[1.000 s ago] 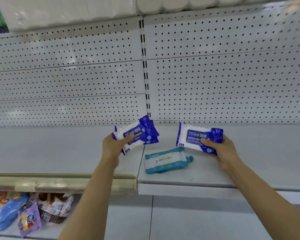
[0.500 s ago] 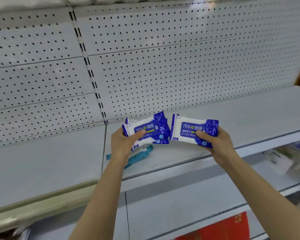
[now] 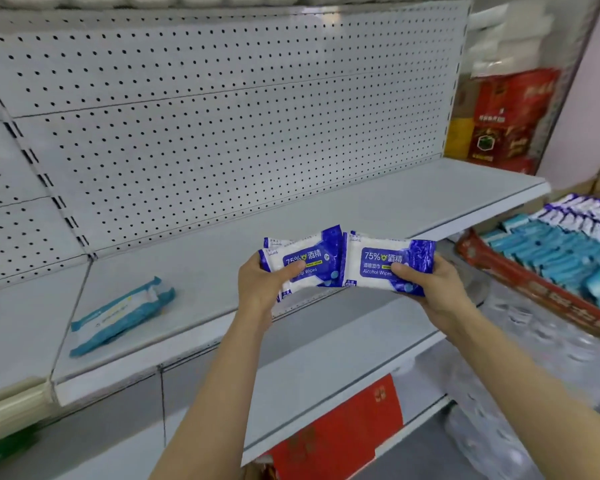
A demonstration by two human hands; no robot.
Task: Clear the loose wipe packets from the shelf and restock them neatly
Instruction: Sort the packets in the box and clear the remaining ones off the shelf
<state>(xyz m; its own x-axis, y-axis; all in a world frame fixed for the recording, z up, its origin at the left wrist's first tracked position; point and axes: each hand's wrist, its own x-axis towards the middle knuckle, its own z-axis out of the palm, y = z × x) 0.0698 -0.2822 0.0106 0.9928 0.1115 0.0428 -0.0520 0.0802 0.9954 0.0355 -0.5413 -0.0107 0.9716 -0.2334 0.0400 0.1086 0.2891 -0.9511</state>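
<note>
Both my hands grip blue alcohol-wipe packets above the shelf (image 3: 413, 202)
My left hand (image 3: 260, 289) holds a small stack (image 3: 305, 261), my right hand (image 3: 433, 292) one packet (image 3: 385, 265); teal packet (image 3: 118, 313) lies leftward, nearer my left

2 bare forearms, no sleeves; left hand (image 3: 260, 289), right hand (image 3: 437, 289) ungloved.

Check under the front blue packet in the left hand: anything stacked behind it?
Yes. Behind the front blue packet, gripped by the left hand, edges of further blue packets show; how many is hidden.
</note>
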